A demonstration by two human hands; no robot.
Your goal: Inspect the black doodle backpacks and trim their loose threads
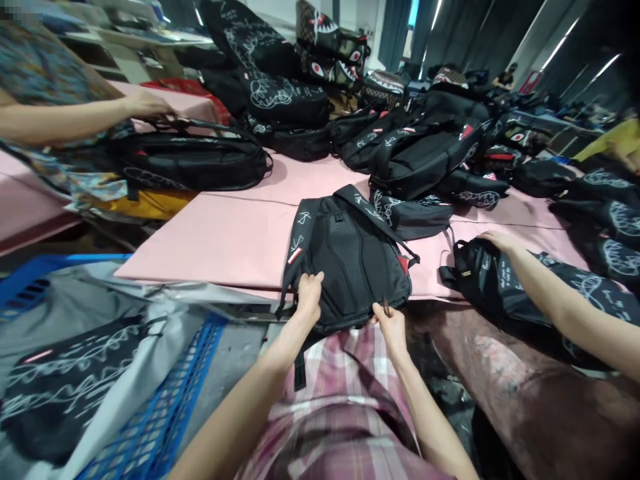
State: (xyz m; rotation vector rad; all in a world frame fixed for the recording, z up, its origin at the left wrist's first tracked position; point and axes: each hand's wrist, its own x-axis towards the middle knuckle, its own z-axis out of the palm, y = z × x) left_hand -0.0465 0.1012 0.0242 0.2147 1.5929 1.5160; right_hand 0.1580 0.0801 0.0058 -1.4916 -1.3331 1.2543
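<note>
A black backpack (350, 267) with white scribble print on its straps lies in front of me at the table's near edge, its padded back panel facing up. My left hand (311, 293) is closed on its left side edge. At the bottom edge, near the right corner, my right hand (391, 327) pinches the backpack between thumb and fingers. A small dark, narrow thing shows at the right fingers; I cannot make out what it is. One black webbing strap end (299, 372) hangs down below the backpack on the left.
The pink table (200, 233) holds piled black backpacks (420, 147) at the back right. At left, a co-worker's hand (150, 105) is on another backpack (195, 160). From the right, another person's hand (500, 241) touches a printed backpack (540, 287). A blue crate (165, 393) stands lower left.
</note>
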